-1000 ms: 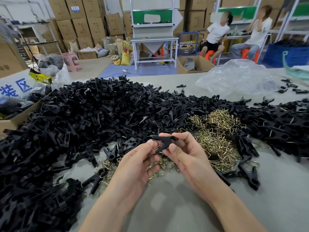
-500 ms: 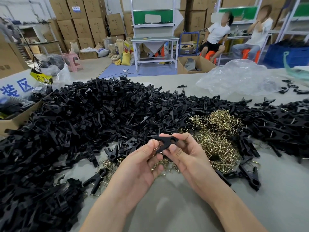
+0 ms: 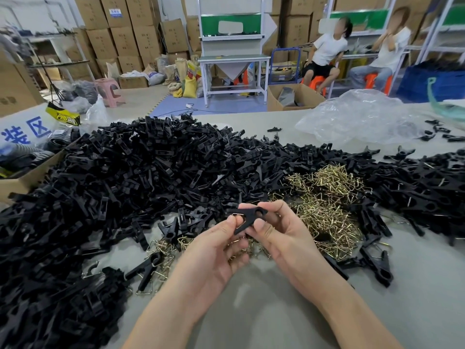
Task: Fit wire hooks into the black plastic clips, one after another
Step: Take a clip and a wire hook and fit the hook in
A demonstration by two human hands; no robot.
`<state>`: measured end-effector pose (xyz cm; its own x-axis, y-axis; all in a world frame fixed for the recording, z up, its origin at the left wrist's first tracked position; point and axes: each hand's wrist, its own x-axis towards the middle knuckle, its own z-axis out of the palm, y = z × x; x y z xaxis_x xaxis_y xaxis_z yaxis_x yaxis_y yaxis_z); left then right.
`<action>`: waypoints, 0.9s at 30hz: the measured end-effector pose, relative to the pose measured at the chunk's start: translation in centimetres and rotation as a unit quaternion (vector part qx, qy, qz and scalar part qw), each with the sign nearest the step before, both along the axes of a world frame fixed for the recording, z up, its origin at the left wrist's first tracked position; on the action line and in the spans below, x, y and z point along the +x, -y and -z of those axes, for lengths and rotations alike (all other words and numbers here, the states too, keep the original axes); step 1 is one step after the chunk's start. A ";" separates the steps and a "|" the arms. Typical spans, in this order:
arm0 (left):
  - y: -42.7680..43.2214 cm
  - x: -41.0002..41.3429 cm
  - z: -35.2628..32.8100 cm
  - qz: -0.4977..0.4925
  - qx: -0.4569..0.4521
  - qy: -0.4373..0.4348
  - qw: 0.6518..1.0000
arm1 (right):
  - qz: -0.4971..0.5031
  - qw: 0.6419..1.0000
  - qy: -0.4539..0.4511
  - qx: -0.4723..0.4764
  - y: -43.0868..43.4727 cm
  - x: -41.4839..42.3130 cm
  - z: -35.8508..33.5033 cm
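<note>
I hold one clip (image 3: 249, 217) up off the desk (image 3: 415, 285), between both hands, just above the near edge of the hook heap (image 3: 324, 205). My right hand (image 3: 279, 235) has a closed grip on it, thumb underneath and fingers over the top. My left hand (image 3: 216, 253) pinches one hook (image 3: 236, 215) at the clip's left end, where a bit of pale wire shows; I cannot tell how far in it sits.

To do this step well, I judge the right hand should keep the clip steady and level. The left should push the wire straight along the slot rather than twist it, until it seats. If it goes in askew it may spring out.

By count: one clip and one hook in hand, two hands at work. The clip pile (image 3: 125, 185) to the left and behind is far too many to count, as is the hook heap. More clips (image 3: 427, 187) spread to the right, some showing wire. One crumpled bag (image 3: 359, 117) lies beyond, and two people sit well behind the desk.
</note>
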<state>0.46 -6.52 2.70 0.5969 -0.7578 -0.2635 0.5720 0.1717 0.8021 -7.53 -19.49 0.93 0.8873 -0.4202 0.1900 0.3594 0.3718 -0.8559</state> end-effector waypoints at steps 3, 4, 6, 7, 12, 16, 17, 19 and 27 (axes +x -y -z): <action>0.3 -0.2 0.6 -0.071 0.068 0.132 0.986 | 0.053 0.987 -0.038 -0.149 0.0 0.1 0.1; 0.4 -0.4 0.8 -0.083 0.084 0.163 0.980 | 0.069 0.977 -0.053 -0.193 -0.1 0.1 0.2; 0.7 -0.7 0.7 -0.080 0.088 0.161 0.980 | 0.087 0.961 -0.084 -0.247 -0.6 0.0 0.3; 0.8 -0.8 0.5 -0.066 0.084 0.143 0.984 | 0.100 0.951 -0.101 -0.273 -0.8 0.0 0.3; 1.1 -1.4 0.5 0.006 0.069 0.089 0.994 | 0.115 0.877 -0.102 -0.455 -1.6 -0.4 0.5; 0.8 -1.4 0.3 -0.018 0.045 -0.024 0.999 | 0.109 0.840 -0.085 -0.525 -2.0 -0.2 0.5; 0.8 -1.2 0.3 -0.016 0.043 -0.045 0.998 | 0.105 0.841 -0.083 -0.524 -1.9 -0.2 0.5; 0.7 -1.0 -0.1 -0.010 0.041 -0.061 0.997 | 0.098 0.845 -0.079 -0.520 -1.9 -0.2 0.5; 0.6 -0.5 -0.1 0.009 0.062 -0.062 0.996 | 0.078 0.842 -0.093 -0.526 -1.8 -0.2 0.6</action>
